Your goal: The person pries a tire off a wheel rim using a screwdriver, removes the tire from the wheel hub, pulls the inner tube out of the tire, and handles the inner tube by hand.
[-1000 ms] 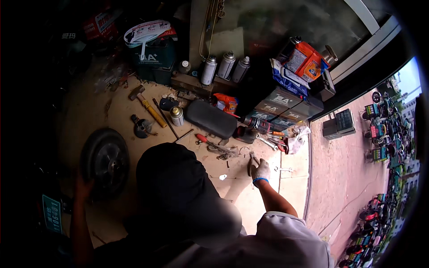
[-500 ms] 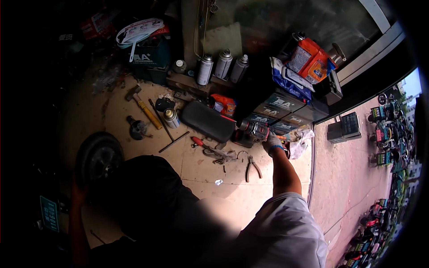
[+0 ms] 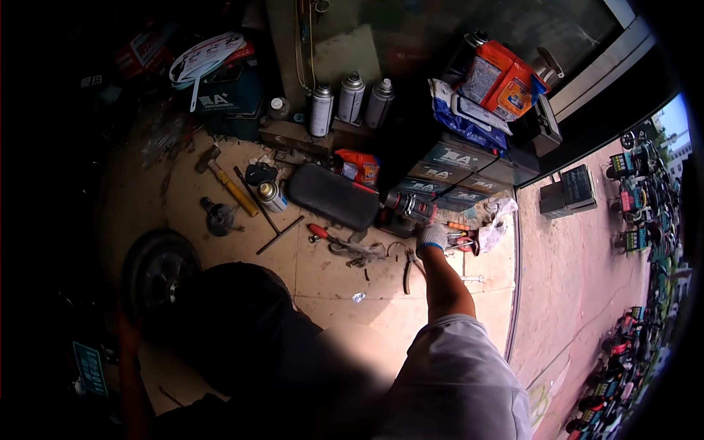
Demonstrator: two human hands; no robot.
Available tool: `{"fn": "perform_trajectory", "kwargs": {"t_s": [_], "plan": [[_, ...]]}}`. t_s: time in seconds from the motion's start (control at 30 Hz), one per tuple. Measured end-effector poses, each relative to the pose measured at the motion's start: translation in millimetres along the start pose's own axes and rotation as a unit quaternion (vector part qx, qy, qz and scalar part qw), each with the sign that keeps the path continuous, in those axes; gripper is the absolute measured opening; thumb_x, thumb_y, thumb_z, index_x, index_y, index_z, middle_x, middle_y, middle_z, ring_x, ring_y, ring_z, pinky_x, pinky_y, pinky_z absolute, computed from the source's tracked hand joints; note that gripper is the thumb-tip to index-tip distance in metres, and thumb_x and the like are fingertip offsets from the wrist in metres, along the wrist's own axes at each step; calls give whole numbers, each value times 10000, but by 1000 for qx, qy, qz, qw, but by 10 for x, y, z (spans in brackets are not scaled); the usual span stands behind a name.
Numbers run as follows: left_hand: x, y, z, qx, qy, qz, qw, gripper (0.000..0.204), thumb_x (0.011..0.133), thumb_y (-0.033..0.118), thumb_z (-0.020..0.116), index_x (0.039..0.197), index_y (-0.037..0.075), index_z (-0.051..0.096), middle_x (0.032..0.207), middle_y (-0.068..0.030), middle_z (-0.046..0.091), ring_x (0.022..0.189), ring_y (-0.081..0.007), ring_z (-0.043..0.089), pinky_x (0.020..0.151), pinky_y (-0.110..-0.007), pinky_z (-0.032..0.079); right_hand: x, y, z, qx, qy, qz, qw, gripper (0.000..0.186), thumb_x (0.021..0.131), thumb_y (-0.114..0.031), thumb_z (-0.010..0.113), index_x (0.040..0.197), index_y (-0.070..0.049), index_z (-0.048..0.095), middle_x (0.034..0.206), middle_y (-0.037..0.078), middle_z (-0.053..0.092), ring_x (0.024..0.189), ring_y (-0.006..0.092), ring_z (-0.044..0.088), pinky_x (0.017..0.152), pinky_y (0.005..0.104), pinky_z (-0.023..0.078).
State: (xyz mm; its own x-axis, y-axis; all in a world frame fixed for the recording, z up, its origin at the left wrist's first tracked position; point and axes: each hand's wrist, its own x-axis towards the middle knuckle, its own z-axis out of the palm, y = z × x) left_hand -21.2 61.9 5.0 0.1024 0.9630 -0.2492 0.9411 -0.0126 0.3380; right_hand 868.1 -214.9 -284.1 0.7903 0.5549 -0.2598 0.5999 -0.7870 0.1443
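My right hand [image 3: 433, 236], in a pale knit glove with a blue cuff, reaches to the floor just beside a red-and-black cordless power tool [image 3: 412, 208]. Its fingers are hidden behind the back of the hand, so I cannot tell whether it grips anything. Pliers [image 3: 408, 275] lie close to my right wrist, partly covered by the arm. In deep shadow at the left, my left hand [image 3: 129, 326] is at the lower edge of a small black-tyred wheel [image 3: 160, 275]; its fingers do not show clearly.
A black padded seat [image 3: 334, 195], hammer [image 3: 233, 187], T-handle wrench [image 3: 280, 235] and spray can [image 3: 273, 196] lie or stand beyond my knee. Several cans [image 3: 321, 110] line the back ledge. Stacked dark battery boxes [image 3: 455, 158] carry an orange bag [image 3: 500, 81]. Parked scooters [image 3: 634, 209] stand outside.
My right hand has shifted slightly left and back toward me, its arm now partly covering the pliers. The power tool stays in place. The view has shifted a little.
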Motion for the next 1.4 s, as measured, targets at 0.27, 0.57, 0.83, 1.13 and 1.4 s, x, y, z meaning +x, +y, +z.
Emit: {"fn": "perform_trajectory", "kwargs": {"t_s": [0.27, 0.57, 0.83, 1.13, 1.4], "plan": [[-99, -264, -98, 0, 25, 3, 1000, 824, 1045, 147, 696, 1719, 70, 228, 1720, -206, 362, 1564, -365, 381, 1291, -487, 315, -454, -374, -1061, 95, -62, 56, 992, 376, 1038, -386, 657, 1251, -100, 776, 1347, 167, 732, 1290, 329, 691, 1009, 447, 592], [-54, -246, -15, -31, -2, 10, 999, 864, 1042, 199, 708, 1728, 74, 196, 1730, -224, 334, 1571, -384, 362, 1288, -504, 320, -374, 6, -804, 34, -74, 80, 993, 284, 1018, -334, 676, 1177, -141, 810, 1198, 132, 798, 1135, 308, 770, 920, 435, 624], [-31, -362, 76, -24, 8, -8, 1000, 800, 1029, 170, 716, 1691, 30, 288, 1663, -221, 444, 1510, -371, 452, 1252, -480, 371, -357, 584, -1321, 91, 189, 131, 969, 189, 1025, -139, 580, 1177, -69, 667, 1050, 221, 764, 989, 407, 761, 839, 491, 611], [-261, 290, -224, -69, -29, -56, 996, 808, 1011, 278, 749, 1670, 51, 341, 1650, -196, 460, 1492, -362, 466, 1228, -481, 402, -741, 774, -1669, 899, 8, 115, 423, 253, 1042, -249, 657, 868, -148, 503, 709, 34, 565, 674, 165, 609, 539, 289, 479], [-48, 305, -139, -146, 91, 178, 969, 751, 767, 126, 838, 1450, 25, 543, 1330, -220, 675, 1264, -360, 649, 1087, -471, 512, -2000, -698, -3925, 896, -342, -270, 82, 550, 1191, -326, 383, 1655, -31, 355, 1615, 228, 508, 1357, 310, 636, 948, 400, 633]]}}
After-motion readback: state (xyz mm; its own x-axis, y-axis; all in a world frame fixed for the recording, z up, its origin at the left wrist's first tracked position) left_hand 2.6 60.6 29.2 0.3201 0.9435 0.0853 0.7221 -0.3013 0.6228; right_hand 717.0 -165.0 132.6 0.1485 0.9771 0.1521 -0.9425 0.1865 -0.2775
